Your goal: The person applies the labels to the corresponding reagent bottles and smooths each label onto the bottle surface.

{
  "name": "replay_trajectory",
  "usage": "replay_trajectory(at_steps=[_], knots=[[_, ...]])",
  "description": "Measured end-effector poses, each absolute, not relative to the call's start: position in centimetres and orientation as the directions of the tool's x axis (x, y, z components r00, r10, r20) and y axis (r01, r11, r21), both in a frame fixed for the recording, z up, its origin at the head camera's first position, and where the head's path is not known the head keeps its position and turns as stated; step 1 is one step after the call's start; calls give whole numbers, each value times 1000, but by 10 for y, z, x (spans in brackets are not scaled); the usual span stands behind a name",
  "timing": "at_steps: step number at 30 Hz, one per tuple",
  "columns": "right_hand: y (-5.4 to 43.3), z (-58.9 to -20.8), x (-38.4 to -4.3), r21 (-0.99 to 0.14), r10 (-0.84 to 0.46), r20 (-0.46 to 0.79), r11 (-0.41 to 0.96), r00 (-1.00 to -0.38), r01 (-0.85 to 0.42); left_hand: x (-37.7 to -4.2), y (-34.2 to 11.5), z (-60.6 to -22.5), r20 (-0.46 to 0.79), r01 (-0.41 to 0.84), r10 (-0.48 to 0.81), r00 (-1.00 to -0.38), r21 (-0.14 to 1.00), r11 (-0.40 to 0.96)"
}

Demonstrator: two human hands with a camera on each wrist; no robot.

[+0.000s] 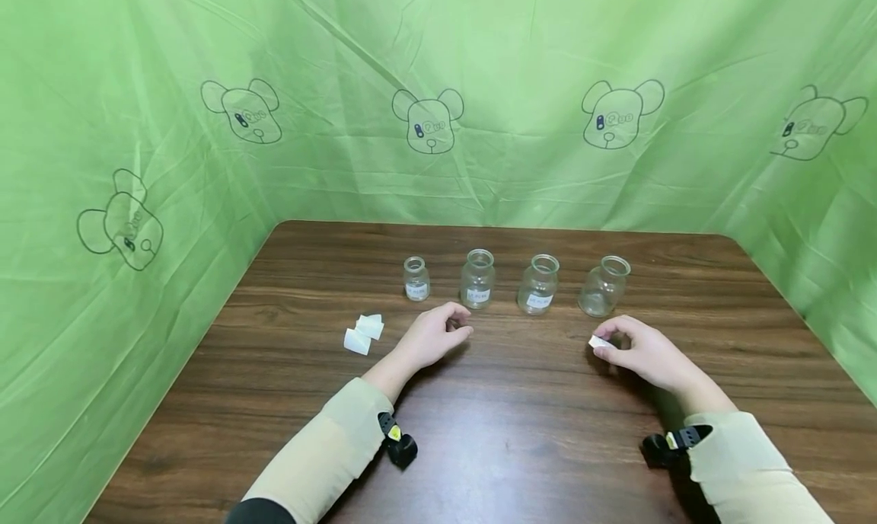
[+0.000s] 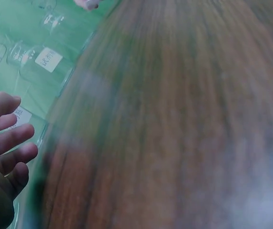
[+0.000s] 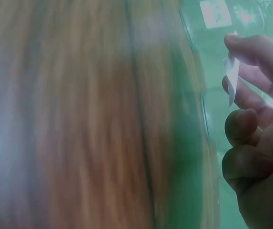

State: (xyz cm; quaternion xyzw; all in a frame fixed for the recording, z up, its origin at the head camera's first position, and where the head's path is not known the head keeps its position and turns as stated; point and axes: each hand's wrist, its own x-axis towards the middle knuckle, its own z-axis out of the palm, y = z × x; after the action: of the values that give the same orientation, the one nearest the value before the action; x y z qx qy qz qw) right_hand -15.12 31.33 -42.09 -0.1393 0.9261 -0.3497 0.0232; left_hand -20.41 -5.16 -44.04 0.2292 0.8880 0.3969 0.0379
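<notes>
Between thumb and fingers, my right hand pinches a small white label; in the right wrist view the label looks slightly curved. Just behind that hand stands a clear glass jar with no label visible on it. My left hand hovers with relaxed fingers and holds nothing. It is nearest to a labelled jar. Another labelled jar stands between the hands, and a smaller labelled one is at the row's left end.
Two white paper pieces lie on the wooden table, left of the left hand. Green cloth with printed bear heads hangs behind the table and along its sides. Each wrist wears a small black camera.
</notes>
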Motion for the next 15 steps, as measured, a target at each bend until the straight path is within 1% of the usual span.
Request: replay_trajectory(at_steps=[9, 15], knots=[[284, -419, -164, -614, -280, 99, 738, -955, -280, -203, -45, -435, 141, 415, 459, -877, 705, 575], [260, -424, -169, -651, -282, 142, 695, -949, -304, -203, -39, -435, 139, 420, 468, -873, 701, 577]])
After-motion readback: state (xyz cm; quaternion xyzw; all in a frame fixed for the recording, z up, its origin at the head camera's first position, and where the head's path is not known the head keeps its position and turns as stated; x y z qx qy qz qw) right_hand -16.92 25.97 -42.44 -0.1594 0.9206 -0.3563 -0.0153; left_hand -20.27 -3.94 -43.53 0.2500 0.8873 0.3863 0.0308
